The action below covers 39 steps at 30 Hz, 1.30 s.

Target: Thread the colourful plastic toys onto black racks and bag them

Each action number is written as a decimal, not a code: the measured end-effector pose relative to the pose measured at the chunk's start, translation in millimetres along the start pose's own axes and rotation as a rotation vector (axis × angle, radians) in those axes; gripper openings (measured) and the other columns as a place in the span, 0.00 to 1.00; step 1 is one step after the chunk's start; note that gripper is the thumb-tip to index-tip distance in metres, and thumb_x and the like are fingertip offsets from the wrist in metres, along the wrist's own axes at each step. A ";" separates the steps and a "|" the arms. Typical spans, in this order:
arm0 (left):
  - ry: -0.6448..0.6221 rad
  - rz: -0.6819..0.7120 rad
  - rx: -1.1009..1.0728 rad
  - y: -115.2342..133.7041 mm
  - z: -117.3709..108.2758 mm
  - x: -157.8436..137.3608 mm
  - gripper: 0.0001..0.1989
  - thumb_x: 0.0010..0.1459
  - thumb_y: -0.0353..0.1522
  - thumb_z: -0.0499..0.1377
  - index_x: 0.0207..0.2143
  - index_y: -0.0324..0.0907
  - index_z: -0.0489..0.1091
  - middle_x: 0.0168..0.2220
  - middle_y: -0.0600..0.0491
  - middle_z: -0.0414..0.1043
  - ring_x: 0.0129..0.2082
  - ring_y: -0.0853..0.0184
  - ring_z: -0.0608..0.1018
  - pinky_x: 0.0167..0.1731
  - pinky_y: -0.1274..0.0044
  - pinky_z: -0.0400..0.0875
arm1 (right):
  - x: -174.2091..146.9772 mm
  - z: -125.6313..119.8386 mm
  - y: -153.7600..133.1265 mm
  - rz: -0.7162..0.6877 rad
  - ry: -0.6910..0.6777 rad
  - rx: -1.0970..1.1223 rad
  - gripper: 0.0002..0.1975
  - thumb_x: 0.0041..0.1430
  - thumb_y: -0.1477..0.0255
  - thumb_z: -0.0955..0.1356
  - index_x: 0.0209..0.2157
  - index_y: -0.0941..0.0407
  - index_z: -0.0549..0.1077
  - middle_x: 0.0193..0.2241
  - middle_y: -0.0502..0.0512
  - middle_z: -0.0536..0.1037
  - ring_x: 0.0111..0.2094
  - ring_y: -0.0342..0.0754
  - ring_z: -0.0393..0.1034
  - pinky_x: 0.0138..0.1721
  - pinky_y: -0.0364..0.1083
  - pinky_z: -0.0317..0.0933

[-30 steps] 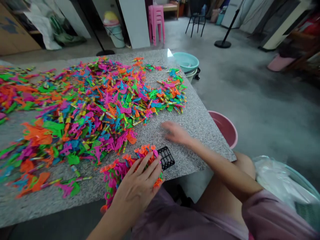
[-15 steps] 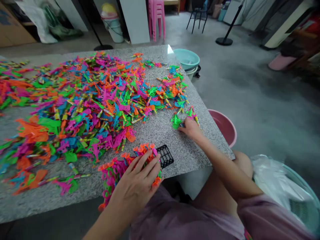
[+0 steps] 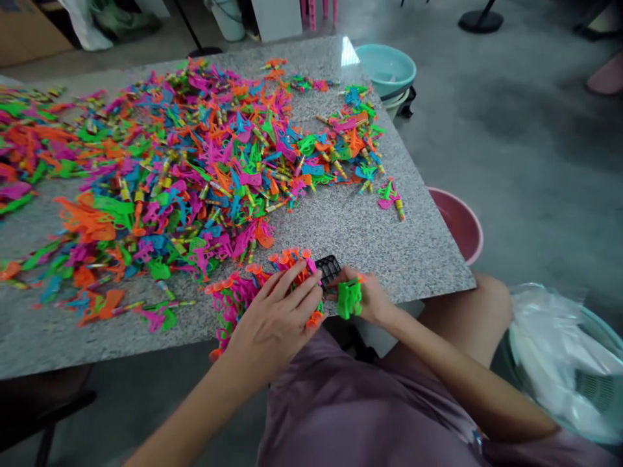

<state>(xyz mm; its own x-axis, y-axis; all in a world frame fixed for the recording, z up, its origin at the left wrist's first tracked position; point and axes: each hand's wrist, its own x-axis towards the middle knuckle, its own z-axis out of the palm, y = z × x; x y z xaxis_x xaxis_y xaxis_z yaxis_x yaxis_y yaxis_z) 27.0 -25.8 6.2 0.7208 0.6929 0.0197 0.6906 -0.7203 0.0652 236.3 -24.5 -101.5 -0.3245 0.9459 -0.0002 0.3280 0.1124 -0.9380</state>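
My left hand [image 3: 275,318] lies over a packed row of small plastic toy guns [image 3: 228,298] with orange suction-cup tips, at the table's near edge. Its fingers are stretched out across them, and the thumb is hidden. A black grid tray [image 3: 329,267] shows just beyond the fingertips. Beside that tray my right hand [image 3: 372,298] is closed on a bright green toy gun [image 3: 349,298], with a bit of orange at its top. Whether more than one green piece is in this hand, I cannot tell.
A large heap of mixed toy guns [image 3: 209,149] covers much of the speckled stone table [image 3: 413,253]. One pink-and-green toy gun [image 3: 389,194] lies apart near the right edge. Beyond that edge stand a pink basin [image 3: 457,224], a teal basin [image 3: 389,68] and a basket with clear plastic bags [image 3: 555,350].
My right hand has picked up the green toy gun from the right part of the table and brought it toward me beside the grid tray. My left hand stays on the row. The view has tilted down.
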 end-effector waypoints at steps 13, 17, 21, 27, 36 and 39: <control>-0.028 -0.002 0.013 -0.3 0.8 -0.8 0.17 0.64 0.34 0.54 0.54 0.41 0.67 0.63 0.51 0.63 0.66 0.52 0.57 0.60 0.59 0.62 | 6.5 -15.3 -17.7 0.145 0.209 0.074 0.09 0.53 0.66 0.71 0.30 0.55 0.69 0.24 0.48 0.71 0.23 0.42 0.64 0.24 0.42 0.60; -0.023 0.001 0.031 0.0 0.0 -0.6 0.17 0.65 0.34 0.53 0.54 0.40 0.67 0.62 0.50 0.64 0.66 0.52 0.57 0.61 0.59 0.61 | -1.1 8.8 -8.6 0.207 0.094 0.277 0.09 0.55 0.67 0.70 0.36 0.54 0.69 0.31 0.52 0.76 0.24 0.44 0.69 0.25 0.43 0.65; -0.019 0.003 0.020 0.0 0.1 -0.5 0.17 0.64 0.33 0.54 0.55 0.39 0.67 0.63 0.50 0.63 0.66 0.52 0.57 0.61 0.59 0.61 | -0.6 18.0 -9.5 0.140 0.036 0.016 0.06 0.56 0.72 0.68 0.38 0.55 0.70 0.28 0.52 0.76 0.26 0.45 0.70 0.28 0.42 0.62; 0.009 0.004 -0.017 -0.4 1.0 -0.1 0.18 0.64 0.33 0.53 0.55 0.38 0.67 0.61 0.47 0.65 0.66 0.52 0.59 0.60 0.59 0.63 | 5.1 10.2 -20.0 0.164 -0.064 -0.391 0.08 0.52 0.75 0.69 0.35 0.54 0.68 0.24 0.49 0.74 0.24 0.45 0.69 0.25 0.41 0.53; 0.063 -0.024 -0.027 3.9 7.9 3.3 0.21 0.65 0.32 0.52 0.60 0.43 0.63 0.58 0.48 0.69 0.64 0.53 0.62 0.57 0.60 0.66 | 22.7 -25.3 -14.8 -0.052 -0.131 -0.470 0.17 0.53 0.72 0.71 0.45 0.56 0.68 0.39 0.56 0.77 0.31 0.45 0.70 0.33 0.42 0.60; 0.051 -0.021 -0.008 4.8 9.6 4.1 0.18 0.66 0.33 0.52 0.57 0.43 0.66 0.56 0.48 0.70 0.65 0.51 0.60 0.58 0.58 0.66 | 59.5 -101.6 5.6 0.182 0.364 -0.623 0.26 0.52 0.61 0.74 0.48 0.60 0.68 0.46 0.65 0.73 0.38 0.49 0.69 0.38 0.45 0.60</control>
<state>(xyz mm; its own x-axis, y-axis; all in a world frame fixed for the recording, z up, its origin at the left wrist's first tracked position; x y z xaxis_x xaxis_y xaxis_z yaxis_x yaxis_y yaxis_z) 33.8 -26.8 -3.0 0.7019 0.7089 0.0692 0.7050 -0.7053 0.0742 309.0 63.3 -71.6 0.0623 0.9949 0.0796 0.8261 -0.0067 -0.5634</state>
